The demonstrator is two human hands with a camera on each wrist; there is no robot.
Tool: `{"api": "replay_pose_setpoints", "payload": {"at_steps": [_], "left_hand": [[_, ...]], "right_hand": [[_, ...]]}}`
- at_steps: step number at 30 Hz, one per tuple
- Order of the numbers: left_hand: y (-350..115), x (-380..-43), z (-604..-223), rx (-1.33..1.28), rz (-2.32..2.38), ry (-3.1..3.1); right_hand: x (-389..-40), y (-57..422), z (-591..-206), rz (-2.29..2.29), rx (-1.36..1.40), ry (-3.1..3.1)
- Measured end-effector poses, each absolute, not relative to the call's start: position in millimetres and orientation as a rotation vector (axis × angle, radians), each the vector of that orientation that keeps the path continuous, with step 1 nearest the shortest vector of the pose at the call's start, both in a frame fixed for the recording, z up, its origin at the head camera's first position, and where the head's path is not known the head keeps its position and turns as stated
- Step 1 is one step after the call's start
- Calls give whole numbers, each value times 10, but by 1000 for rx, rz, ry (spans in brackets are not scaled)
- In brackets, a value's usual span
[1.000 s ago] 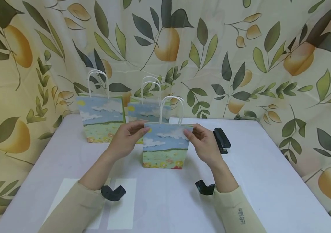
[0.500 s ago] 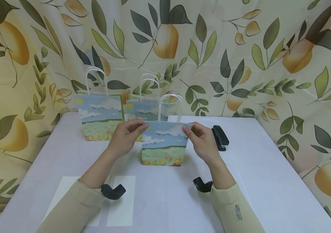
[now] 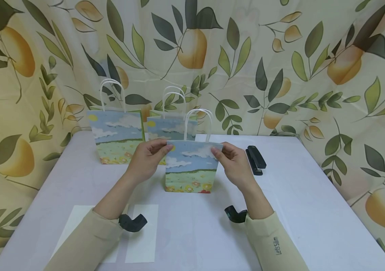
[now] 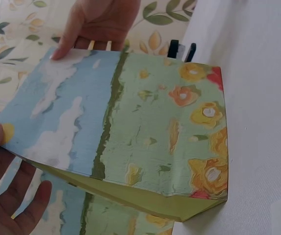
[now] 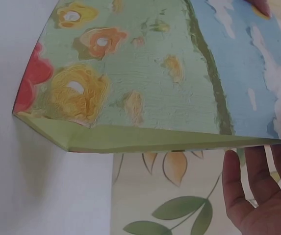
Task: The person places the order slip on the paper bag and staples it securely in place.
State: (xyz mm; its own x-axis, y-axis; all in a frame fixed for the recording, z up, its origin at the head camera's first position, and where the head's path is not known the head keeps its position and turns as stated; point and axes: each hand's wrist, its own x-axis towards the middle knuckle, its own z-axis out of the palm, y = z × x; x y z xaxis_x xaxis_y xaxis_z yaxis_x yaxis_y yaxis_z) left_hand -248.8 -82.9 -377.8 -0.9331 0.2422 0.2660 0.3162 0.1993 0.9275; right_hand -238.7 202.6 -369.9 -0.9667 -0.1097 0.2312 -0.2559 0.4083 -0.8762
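A small paper gift bag (image 3: 192, 165), printed with blue sky, clouds and a flowered meadow, stands upright at the middle of the table with its white handles up. My left hand (image 3: 146, 160) pinches its top left corner, thumb on the front. At the top right corner my right hand (image 3: 236, 163) pinches it the same way. In the left wrist view the green side panel (image 4: 160, 203) is folded inward. Both wrist views show the other fingers behind the bag. Whether its base touches the table cannot be told.
A similar bag (image 3: 116, 131) stands behind on the left. Another bag (image 3: 170, 128) is at the back middle, partly hidden, with more handles behind it. A black stapler (image 3: 255, 160) lies right of my right hand. White paper strips (image 3: 141, 241) lie at the front left, partly under my left sleeve.
The head view has shifted slightly. Both hands keep hold of the same bag corners, with no clear movement of the bag on the table.
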Motion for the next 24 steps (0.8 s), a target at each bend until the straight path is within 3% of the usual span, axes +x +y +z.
{"api": "replay_pose_setpoints", "payload": {"at_steps": [24], "left_hand": [[-987, -2468, -3660, -546, -1778, -2529]], "right_hand": [[-2382, 2043, -3693, 1695, 379, -2493]]}}
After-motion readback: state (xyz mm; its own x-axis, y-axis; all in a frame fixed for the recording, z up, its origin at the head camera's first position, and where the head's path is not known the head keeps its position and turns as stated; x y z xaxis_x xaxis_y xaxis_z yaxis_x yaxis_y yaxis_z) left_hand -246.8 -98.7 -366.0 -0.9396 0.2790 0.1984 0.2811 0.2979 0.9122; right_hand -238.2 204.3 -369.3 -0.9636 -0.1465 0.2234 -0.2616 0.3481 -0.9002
